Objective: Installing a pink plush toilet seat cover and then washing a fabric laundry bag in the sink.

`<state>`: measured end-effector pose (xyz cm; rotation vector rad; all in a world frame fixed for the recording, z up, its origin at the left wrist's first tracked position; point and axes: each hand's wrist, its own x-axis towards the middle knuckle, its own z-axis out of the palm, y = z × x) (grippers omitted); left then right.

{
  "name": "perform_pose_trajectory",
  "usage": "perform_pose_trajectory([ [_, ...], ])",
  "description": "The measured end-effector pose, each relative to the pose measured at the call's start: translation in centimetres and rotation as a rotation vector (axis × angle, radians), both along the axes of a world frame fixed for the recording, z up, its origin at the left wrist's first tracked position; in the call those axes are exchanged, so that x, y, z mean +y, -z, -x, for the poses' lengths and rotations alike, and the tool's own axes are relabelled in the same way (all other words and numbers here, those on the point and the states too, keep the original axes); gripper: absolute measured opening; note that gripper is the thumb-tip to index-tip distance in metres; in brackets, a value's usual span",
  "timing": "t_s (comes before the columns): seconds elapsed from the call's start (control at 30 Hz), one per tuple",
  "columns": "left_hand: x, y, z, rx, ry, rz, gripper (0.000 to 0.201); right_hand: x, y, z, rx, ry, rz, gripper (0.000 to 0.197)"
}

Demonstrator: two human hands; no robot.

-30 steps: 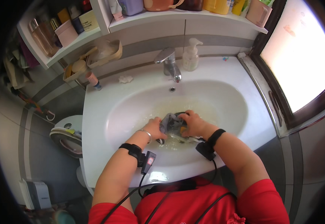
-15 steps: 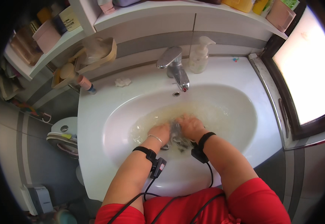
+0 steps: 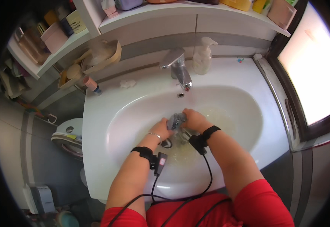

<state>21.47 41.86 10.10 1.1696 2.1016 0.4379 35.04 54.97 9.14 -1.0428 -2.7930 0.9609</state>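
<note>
white sink basin [image 3: 248, 125], grey wet cloth [image 3: 175, 122] bunched between left hand [image 3: 162, 128] and right hand [image 3: 193, 120], both gripping it

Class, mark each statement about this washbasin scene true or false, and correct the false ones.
1. Both hands grip a grey cloth over the basin. True.
2. The left hand holds the soap dispenser. False: the dispenser stands untouched beside the tap.
3. The basin holds some water. True.
4. The right hand rests on the tap. False: it is on the cloth.
</note>
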Motion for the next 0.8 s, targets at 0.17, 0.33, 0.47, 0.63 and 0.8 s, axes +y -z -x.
perform_pose_trajectory([
  [0.17, -3.3, -1.8, 2.1, -0.135, 0.018, -0.045, 0.055, 0.1, -3.8, -2.1, 0.202, -0.09, 0.272, 0.042],
  [0.33, -5.1, -3.0, 2.0, 0.08, 0.225, -0.007, 0.045, -2.7, -9.2, -4.6, -0.141, -0.089, 0.129, 0.044],
  [0.47, -4.5, -4.2, -1.0, 0.248, 0.318, 0.124, 0.076, -4.8, -5.8, -4.8, -0.393, -0.058, -0.079, 0.083],
  [0.63, -3.1, -3.3, -3.4, 0.398, 0.268, 0.163, 0.086, -6.1, -3.3, -2.5, -0.457, -0.117, -0.155, 0.096],
  [0.8, -1.5, -2.0, -2.7, 0.456, 0.265, 0.159, 0.07, -5.7, -2.8, -1.9, -0.327, -0.067, -0.194, 0.062],
])
